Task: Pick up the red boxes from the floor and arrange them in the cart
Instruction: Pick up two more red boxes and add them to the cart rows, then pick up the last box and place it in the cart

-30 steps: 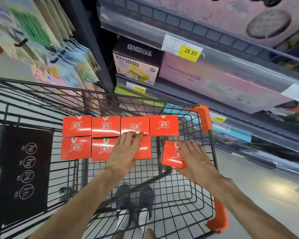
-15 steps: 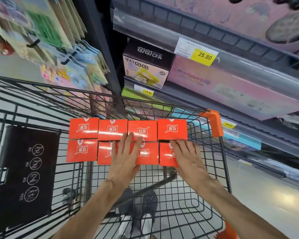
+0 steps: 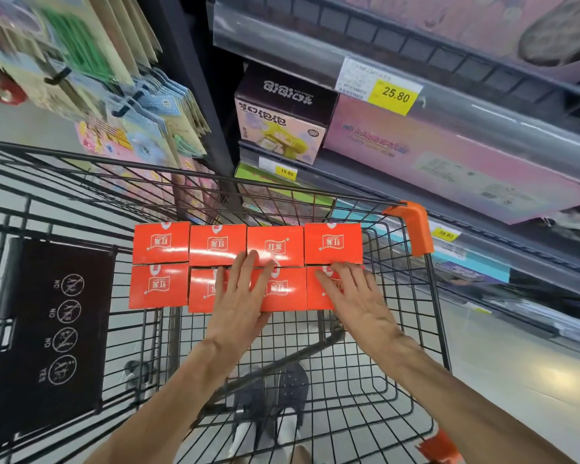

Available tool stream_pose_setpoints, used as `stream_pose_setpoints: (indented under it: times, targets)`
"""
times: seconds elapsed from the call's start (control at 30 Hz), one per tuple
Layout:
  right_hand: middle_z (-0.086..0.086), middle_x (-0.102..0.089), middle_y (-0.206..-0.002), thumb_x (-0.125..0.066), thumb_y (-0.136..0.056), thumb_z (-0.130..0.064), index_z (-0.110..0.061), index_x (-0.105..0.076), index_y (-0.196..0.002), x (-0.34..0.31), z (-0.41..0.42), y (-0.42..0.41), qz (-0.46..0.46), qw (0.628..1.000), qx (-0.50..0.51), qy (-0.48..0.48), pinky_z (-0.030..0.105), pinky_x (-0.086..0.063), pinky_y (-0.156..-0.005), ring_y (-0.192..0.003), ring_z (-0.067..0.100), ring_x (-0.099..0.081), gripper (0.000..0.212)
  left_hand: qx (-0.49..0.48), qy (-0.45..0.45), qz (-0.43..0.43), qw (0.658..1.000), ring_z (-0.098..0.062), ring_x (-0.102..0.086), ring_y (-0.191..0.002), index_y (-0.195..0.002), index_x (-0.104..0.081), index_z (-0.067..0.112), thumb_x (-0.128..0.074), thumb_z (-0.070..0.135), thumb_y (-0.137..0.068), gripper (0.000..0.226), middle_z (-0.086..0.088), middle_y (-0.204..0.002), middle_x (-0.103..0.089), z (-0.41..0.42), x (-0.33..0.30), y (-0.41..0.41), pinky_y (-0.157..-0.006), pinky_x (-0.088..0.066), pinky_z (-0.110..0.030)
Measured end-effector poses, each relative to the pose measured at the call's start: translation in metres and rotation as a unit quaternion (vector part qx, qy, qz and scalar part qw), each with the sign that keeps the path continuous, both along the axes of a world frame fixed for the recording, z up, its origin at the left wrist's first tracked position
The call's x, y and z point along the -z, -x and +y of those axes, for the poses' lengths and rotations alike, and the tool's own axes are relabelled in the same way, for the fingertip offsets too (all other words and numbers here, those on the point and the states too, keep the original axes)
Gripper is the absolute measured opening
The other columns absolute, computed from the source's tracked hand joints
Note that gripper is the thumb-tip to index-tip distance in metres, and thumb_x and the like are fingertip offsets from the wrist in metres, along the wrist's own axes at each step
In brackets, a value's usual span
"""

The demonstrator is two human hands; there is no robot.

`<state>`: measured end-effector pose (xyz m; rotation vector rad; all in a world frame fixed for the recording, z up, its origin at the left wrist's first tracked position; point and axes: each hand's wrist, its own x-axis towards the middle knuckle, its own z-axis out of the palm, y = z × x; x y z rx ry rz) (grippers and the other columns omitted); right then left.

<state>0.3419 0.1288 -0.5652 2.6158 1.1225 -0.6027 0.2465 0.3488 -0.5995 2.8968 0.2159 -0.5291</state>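
Several red boxes (image 3: 161,242) lie flat in two rows at the far end of the black wire cart (image 3: 412,329). My left hand (image 3: 245,296) rests flat with straight fingers on the middle boxes of the near row (image 3: 285,289). My right hand (image 3: 352,296) lies flat on the rightmost box of the near row (image 3: 318,298), fingers spread, covering most of it. Neither hand grips anything.
Store shelves with pink and purple toy boxes (image 3: 282,125) and yellow price tags (image 3: 395,95) stand close on the right. Hanging card packs (image 3: 148,112) fill the upper left. A black child-seat flap (image 3: 47,329) covers the cart's left side. Orange corner guard (image 3: 412,226) at the cart's right rim.
My right hand brought the tilted red box down and laid it flat as the last one in the near row. My left hand stayed on the middle boxes.
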Motion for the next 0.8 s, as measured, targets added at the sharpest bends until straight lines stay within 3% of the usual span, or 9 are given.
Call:
stream_pose_setpoints:
  times: [0.07,0.23,0.33,0.43,0.57,0.8]
  targets:
    - [0.016,-0.017,-0.16,-0.072,-0.085,-0.004,-0.02,-0.002,-0.162,-0.004,0.0,0.002,0.008,1.0,0.007,-0.002,0.048,-0.016,-0.126,-0.149,0.033,-0.02,0.106,0.004,0.003,0.007,1.0,-0.032,0.005,-0.156,-0.16,0.004,0.028,-0.074,0.041,-0.086,0.108,-0.012,-0.167,0.002,0.001,-0.001,-0.001,-0.123,-0.018,-0.061]
    - [0.014,-0.025,-0.157,-0.062,-0.097,-0.04,-0.018,-0.017,-0.161,-0.027,-0.006,0.008,0.032,0.997,0.038,-0.051,0.048,-0.023,-0.124,-0.146,0.031,-0.026,0.081,0.06,0.014,-0.026,0.998,-0.031,0.005,-0.157,-0.161,-0.002,0.025,-0.061,0.052,-0.093,0.094,-0.01,-0.169,0.0,0.006,-0.024,-0.001,-0.126,-0.011,-0.056]
    - [0.008,-0.03,-0.156,-0.059,-0.097,-0.047,-0.022,-0.027,-0.158,-0.058,-0.017,0.01,0.05,0.993,0.067,-0.08,0.047,-0.024,-0.124,-0.146,0.026,-0.028,0.073,0.114,0.027,-0.031,0.993,-0.029,0.002,-0.157,-0.161,-0.001,0.024,-0.055,0.053,-0.096,0.09,-0.007,-0.169,-0.002,0.009,-0.059,-0.005,-0.127,-0.008,-0.053]
    - [-0.001,-0.034,-0.157,-0.058,-0.097,-0.05,-0.027,-0.029,-0.156,-0.107,-0.036,0.011,0.053,0.987,0.106,-0.108,0.042,-0.021,-0.124,-0.148,0.02,-0.03,0.069,0.156,0.043,-0.036,0.986,-0.026,-0.001,-0.157,-0.161,-0.004,0.023,-0.051,0.054,-0.097,0.086,-0.006,-0.169,-0.006,0.008,-0.114,-0.011,-0.128,-0.008,-0.049]
    - [0.001,-0.037,-0.159,-0.055,-0.097,-0.057,-0.025,-0.031,-0.157,-0.204,-0.069,0.025,0.036,0.978,0.173,-0.114,0.037,-0.024,-0.122,-0.149,0.021,-0.033,0.072,0.216,0.061,-0.066,0.972,-0.021,-0.011,-0.155,-0.16,-0.012,0.023,-0.047,0.055,-0.098,0.078,-0.002,-0.166,-0.018,-0.01,-0.212,-0.023,-0.127,-0.013,-0.042]
    - [0.002,-0.041,-0.157,-0.054,-0.096,-0.062,-0.023,-0.036,-0.155,-0.367,-0.183,0.083,-0.073,0.952,0.263,-0.141,0.036,-0.029,-0.12,-0.147,0.023,-0.036,0.074,0.375,0.078,-0.145,0.912,-0.022,-0.022,-0.152,-0.159,-0.019,0.025,-0.045,0.066,-0.095,0.08,0.0,-0.164,-0.024,-0.117,-0.375,-0.052,-0.124,-0.02,-0.041]
